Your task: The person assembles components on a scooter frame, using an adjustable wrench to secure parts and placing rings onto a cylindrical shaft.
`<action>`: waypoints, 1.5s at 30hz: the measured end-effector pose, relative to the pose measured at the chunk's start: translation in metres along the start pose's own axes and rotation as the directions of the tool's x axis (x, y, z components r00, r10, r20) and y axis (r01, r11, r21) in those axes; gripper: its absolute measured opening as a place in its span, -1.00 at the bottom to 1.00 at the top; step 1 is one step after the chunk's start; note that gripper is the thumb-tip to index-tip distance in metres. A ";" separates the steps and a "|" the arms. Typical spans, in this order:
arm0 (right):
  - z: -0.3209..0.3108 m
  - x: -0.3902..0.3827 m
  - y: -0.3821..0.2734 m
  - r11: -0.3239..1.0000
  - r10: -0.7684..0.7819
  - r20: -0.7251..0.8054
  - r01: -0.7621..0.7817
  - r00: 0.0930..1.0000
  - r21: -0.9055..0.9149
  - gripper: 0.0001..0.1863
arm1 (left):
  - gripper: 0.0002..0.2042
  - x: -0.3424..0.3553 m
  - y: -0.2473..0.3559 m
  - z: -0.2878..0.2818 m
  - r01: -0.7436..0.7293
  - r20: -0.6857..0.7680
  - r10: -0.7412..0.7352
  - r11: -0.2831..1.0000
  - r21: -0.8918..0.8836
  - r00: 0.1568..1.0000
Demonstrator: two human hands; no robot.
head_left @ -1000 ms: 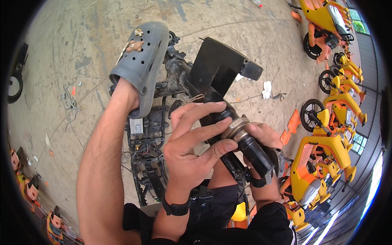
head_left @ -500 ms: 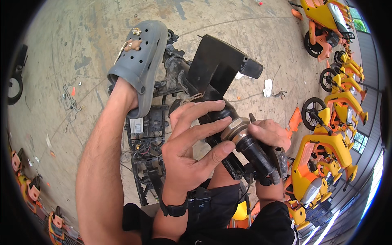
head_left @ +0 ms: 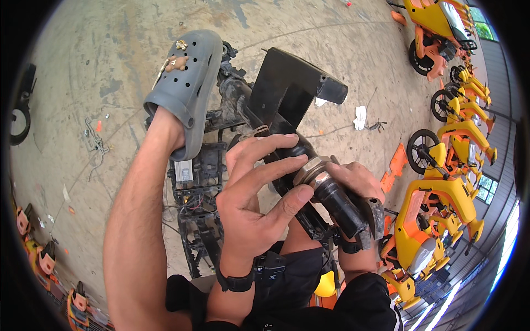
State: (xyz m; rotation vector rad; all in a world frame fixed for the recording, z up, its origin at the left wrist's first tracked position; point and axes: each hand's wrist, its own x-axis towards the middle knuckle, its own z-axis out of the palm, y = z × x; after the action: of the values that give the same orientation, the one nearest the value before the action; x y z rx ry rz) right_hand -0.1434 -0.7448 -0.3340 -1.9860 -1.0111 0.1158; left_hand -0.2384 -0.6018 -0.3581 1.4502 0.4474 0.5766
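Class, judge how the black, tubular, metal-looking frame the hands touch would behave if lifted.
The frame is probably stiff, given its thick tube. Its glossy surface may slip, though the silvery hexagonal collar offers edges. The broad black boxy bracket could unbalance it.

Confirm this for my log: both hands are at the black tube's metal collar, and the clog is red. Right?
Not quite: the clog is gray, not red, as the head view shows. The left hand and right hand are at the metal collar, as stated.
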 end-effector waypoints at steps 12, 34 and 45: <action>0.006 -0.009 -0.007 0.991 -0.044 -0.114 0.029 0.992 -0.130 -0.66 | -0.72 0.001 -0.001 0.001 0.010 -0.020 -0.011 1.000 -0.027 1.000; -0.006 0.008 0.002 0.999 -0.032 -0.017 0.033 0.999 0.039 -0.54 | -0.70 -0.002 -0.002 0.001 0.031 -0.003 -0.031 0.999 -0.030 1.000; 0.001 -0.007 -0.008 0.989 0.148 -0.069 -0.148 0.987 0.003 -0.57 | -0.71 0.001 0.003 0.004 0.088 -0.022 -0.089 0.995 -0.037 0.996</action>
State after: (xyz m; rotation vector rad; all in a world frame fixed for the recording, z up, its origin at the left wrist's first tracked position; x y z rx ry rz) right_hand -0.1535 -0.7468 -0.3305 -2.0524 -0.8192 0.1260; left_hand -0.2354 -0.6044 -0.3542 1.3836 0.5153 0.5290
